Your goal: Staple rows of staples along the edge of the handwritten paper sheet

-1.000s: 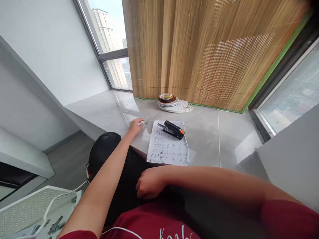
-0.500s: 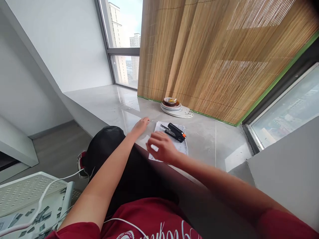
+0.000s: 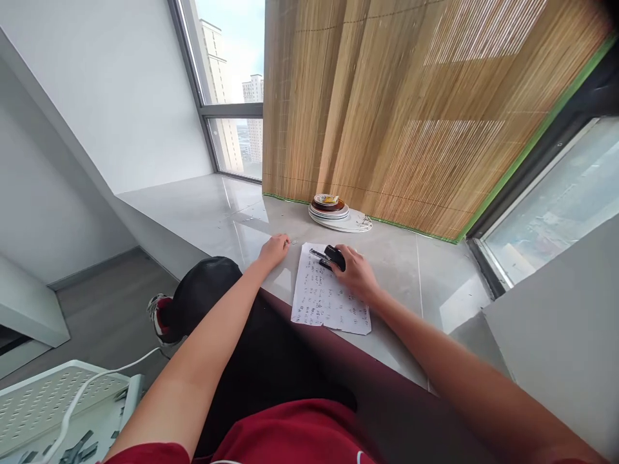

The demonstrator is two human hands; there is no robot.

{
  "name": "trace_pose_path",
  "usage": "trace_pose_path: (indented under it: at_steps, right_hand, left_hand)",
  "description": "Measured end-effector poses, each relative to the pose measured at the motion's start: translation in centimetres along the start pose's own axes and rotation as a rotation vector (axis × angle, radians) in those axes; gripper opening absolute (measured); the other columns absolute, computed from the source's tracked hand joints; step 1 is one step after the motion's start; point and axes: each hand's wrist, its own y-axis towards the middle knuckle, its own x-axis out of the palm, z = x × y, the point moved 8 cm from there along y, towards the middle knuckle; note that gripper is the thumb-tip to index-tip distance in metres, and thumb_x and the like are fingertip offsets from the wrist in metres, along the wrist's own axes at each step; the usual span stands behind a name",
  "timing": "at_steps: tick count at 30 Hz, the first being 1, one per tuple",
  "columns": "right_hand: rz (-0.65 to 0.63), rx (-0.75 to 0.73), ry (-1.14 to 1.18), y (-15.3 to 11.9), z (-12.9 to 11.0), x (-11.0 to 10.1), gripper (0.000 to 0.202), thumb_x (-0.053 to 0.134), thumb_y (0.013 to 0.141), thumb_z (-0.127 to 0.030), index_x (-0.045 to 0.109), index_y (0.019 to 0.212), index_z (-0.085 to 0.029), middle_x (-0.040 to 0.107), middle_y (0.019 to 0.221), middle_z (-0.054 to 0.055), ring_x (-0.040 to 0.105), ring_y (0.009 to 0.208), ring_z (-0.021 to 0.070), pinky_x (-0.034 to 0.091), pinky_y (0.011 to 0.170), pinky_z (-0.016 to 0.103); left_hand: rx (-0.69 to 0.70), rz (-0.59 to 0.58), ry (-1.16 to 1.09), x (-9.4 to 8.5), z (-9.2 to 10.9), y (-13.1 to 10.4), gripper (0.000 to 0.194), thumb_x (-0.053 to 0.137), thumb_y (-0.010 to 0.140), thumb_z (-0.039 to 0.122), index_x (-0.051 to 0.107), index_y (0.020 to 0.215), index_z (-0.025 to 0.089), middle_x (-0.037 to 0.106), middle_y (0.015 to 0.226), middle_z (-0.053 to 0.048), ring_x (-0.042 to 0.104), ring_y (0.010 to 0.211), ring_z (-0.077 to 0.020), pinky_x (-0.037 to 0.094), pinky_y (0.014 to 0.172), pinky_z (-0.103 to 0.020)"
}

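Observation:
A black stapler [image 3: 334, 257] lies on a sheet of handwritten paper [image 3: 309, 293] on the pale tiled sill. My right hand [image 3: 356, 274] wraps round the stapler's near end and covers it; the jaw end points left and shows past my thumb. To the left of the paper, my left hand [image 3: 275, 250] rests on the tiles with its fingers curled closed. Whatever those fingers may hold is too small or hidden to name. A small clear scrap [image 3: 294, 242] lies just beside its fingertips.
Behind the paper stands a stack of plates [image 3: 329, 216] on a white oval board [image 3: 355, 223], close to the bamboo blind [image 3: 358, 129]. A perforated pale cart [image 3: 53, 393] with a white cable [image 3: 82, 390] stands at lower left. The sill's front edge runs along my legs.
My right hand has moved right, from above the paper onto the stapler, and closed round it. More of the paper shows now. The left hand stays curled in much the same place.

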Motion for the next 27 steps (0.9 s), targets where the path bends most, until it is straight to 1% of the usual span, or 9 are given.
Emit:
trace_pose_path:
  at_steps: [4,9,13,15,17,20,23,25,27]
  right_hand:
    - [0.050,0.024,0.020,-0.2,0.7,0.2,0.028,0.065,0.095,-0.033,0.062,0.122,-0.026,0.074,0.117,0.009,0.069,0.098,0.0285,0.050,0.078,0.037]
    - [0.083,0.015,0.056,-0.2,0.8,0.4,0.028,0.066,0.095,-0.031,0.064,0.122,-0.025,0.074,0.117,0.010,0.069,0.098,0.0282,0.052,0.082,0.038]
    - [0.080,-0.012,0.140,0.1,0.8,0.5,0.031,0.071,0.094,-0.030,0.066,0.123,-0.023,0.075,0.118,0.010,0.070,0.103,0.0287,0.055,0.091,0.041]
    - [0.073,-0.020,0.185,0.2,1.0,0.5,0.036,0.074,0.092,-0.030,0.066,0.127,-0.023,0.075,0.120,0.010,0.071,0.105,0.0286,0.056,0.094,0.043]
    - [0.073,-0.030,0.227,0.3,1.1,0.5,0.039,0.076,0.091,-0.030,0.067,0.129,-0.024,0.076,0.121,0.009,0.072,0.107,0.0281,0.057,0.097,0.043]
    - [0.076,-0.028,0.265,0.4,1.3,0.5,0.039,0.076,0.091,-0.029,0.068,0.129,-0.026,0.079,0.120,0.007,0.074,0.108,0.0277,0.057,0.099,0.044]
    - [0.087,-0.037,0.273,0.4,1.2,0.4,0.038,0.076,0.090,-0.029,0.070,0.127,-0.026,0.080,0.119,0.006,0.076,0.108,0.0279,0.057,0.100,0.044]
    - [0.090,-0.041,0.274,0.3,1.2,0.3,0.037,0.075,0.090,-0.029,0.070,0.126,-0.025,0.080,0.119,0.007,0.076,0.108,0.0282,0.058,0.100,0.044]
    - [0.083,-0.036,0.275,0.3,1.1,0.2,0.036,0.074,0.091,-0.030,0.070,0.126,-0.024,0.080,0.118,0.007,0.076,0.107,0.0284,0.058,0.098,0.044]
  left_hand:
    - [-0.004,-0.038,0.056,1.0,0.4,1.1,0.018,0.057,0.106,0.021,0.066,0.121,0.021,0.066,0.127,-0.013,0.061,0.121,-0.0308,0.049,0.097,-0.038]
    - [0.022,-0.082,0.059,1.5,0.9,2.4,0.013,0.055,0.107,0.022,0.067,0.113,0.021,0.066,0.119,-0.011,0.064,0.110,-0.0284,0.051,0.091,-0.036]
    - [0.008,-0.055,0.043,1.3,0.7,3.5,0.012,0.056,0.105,0.018,0.068,0.105,0.019,0.066,0.111,-0.013,0.065,0.103,-0.0292,0.051,0.086,-0.037]
    - [0.001,-0.019,0.019,1.0,0.8,3.6,0.013,0.056,0.104,0.016,0.068,0.106,0.016,0.066,0.111,-0.016,0.065,0.104,-0.0306,0.052,0.088,-0.038]
    - [0.011,0.018,-0.019,0.8,1.3,3.5,0.015,0.054,0.105,0.015,0.067,0.111,0.015,0.066,0.114,-0.016,0.066,0.105,-0.0288,0.053,0.090,-0.038]
    - [0.153,0.030,-0.167,0.4,3.4,2.8,0.015,0.057,0.106,0.021,0.069,0.114,0.019,0.068,0.114,-0.010,0.067,0.103,-0.0228,0.054,0.091,-0.032]
    - [0.350,0.035,-0.401,-0.3,5.6,2.0,0.012,0.064,0.103,0.024,0.075,0.105,0.020,0.070,0.108,-0.007,0.068,0.094,-0.0206,0.055,0.088,-0.032]
    - [0.385,0.054,-0.481,-0.7,6.0,1.8,0.013,0.065,0.101,0.023,0.078,0.102,0.020,0.072,0.102,-0.006,0.068,0.088,-0.0201,0.055,0.085,-0.033]
    - [0.361,0.060,-0.507,-0.6,5.7,1.7,0.017,0.063,0.100,0.021,0.080,0.100,0.020,0.073,0.094,-0.005,0.067,0.085,-0.0204,0.054,0.082,-0.033]
